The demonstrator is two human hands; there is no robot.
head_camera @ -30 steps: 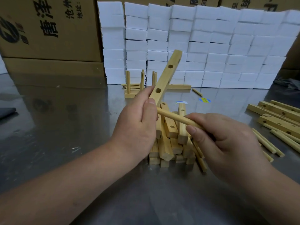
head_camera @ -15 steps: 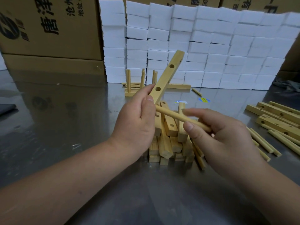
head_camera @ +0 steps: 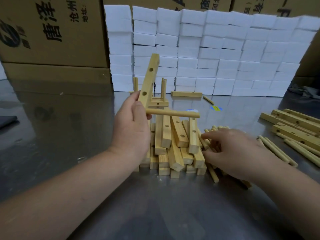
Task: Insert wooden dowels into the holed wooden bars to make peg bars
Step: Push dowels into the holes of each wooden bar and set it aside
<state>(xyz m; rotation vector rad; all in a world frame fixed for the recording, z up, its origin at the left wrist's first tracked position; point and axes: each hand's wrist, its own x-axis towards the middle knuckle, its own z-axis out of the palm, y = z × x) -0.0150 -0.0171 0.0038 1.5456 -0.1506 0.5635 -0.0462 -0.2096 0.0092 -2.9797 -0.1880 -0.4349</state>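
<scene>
Left hand [head_camera: 131, 129] is gripping the tilted bar [head_camera: 149, 75], hiding its lower end. Right hand [head_camera: 232, 151], having let go of the dowel [head_camera: 173, 113], is now reaching with loose, straight fingers onto loose dowels [head_camera: 213, 129] beside the pile [head_camera: 174, 144]. The dowel is jutting rightward from the bar, above the pile.

You face a brushed steel tabletop [head_camera: 52, 135] that dully mirrors the room. A wall of stacked white foam blocks [head_camera: 225, 58] lines its far edge, with printed cardboard cartons [head_camera: 52, 32] left of and behind it. A dark crumpled cloth [head_camera: 304, 91] lies far right.
</scene>
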